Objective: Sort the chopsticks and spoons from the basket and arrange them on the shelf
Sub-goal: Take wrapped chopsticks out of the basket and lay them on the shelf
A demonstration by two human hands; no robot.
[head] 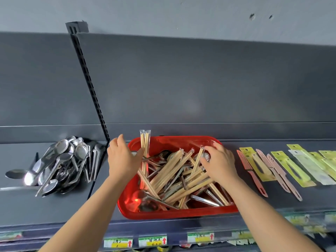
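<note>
A red plastic basket (174, 211) stands on the dark grey shelf (54, 210), filled with wrapped wooden chopsticks (174, 171) mixed with metal spoons (145, 200). My left hand (121, 159) is at the basket's left rim, pinching wrapped chopstick pairs (145, 142) that stand nearly upright. My right hand (221, 162) rests inside the basket at the right, fingers closed on a metal spoon (206, 157) next to a chopstick pair. A pile of metal spoons (63, 164) lies on the shelf to the left.
Pink peelers (252, 173) and yellow-green packaged items (291, 166) lie in a row on the shelf to the right. A slotted black upright (91, 88) rises behind the spoon pile. Price labels (152, 240) line the shelf's front edge.
</note>
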